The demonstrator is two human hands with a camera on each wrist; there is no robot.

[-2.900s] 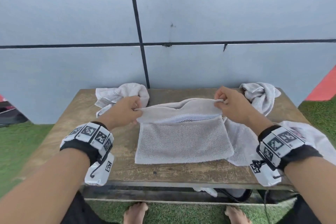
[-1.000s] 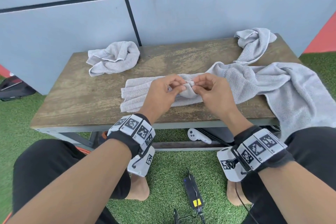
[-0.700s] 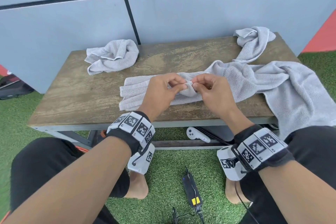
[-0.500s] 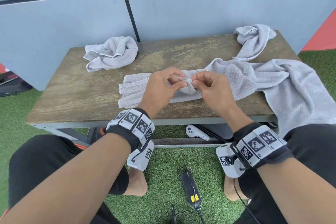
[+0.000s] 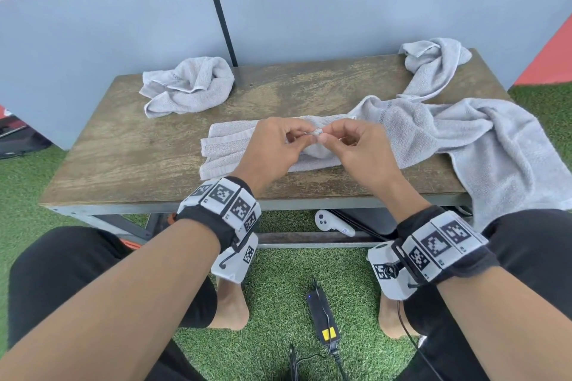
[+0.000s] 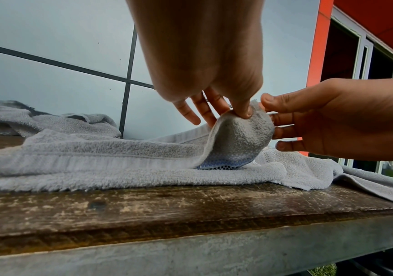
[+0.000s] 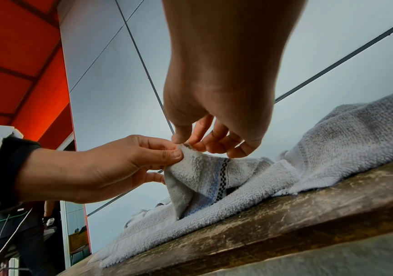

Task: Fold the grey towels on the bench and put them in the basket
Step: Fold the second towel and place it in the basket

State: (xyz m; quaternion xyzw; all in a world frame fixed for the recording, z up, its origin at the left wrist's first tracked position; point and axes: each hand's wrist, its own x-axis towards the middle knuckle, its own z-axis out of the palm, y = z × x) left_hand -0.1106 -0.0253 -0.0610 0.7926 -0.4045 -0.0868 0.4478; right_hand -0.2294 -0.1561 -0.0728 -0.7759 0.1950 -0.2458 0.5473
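A grey towel [image 5: 229, 148], folded into a narrow strip, lies across the middle of the wooden bench [image 5: 139, 158]. My left hand [image 5: 301, 137] and right hand [image 5: 328, 136] meet over its right end, and both pinch one raised corner [image 5: 316, 132]. In the left wrist view my left hand [image 6: 235, 110] holds that corner [image 6: 240, 138] with the thumb in front, the right hand [image 6: 271, 110] beside it. The right wrist view shows a blue and black chequered band on the lifted corner [image 7: 202, 173]. No basket is in view.
A crumpled grey towel [image 5: 188, 86] lies at the bench's back left, another [image 5: 433, 68] at the back right. A large grey towel [image 5: 483, 148] drapes over the right edge. A white controller [image 5: 331, 223] lies under the bench, a black power pack [image 5: 322, 315] on the grass.
The towel, earlier a wide rectangle held by its far edge, is now a narrow strip. Both hands have come together at its right end and raised the pinched corner slightly.
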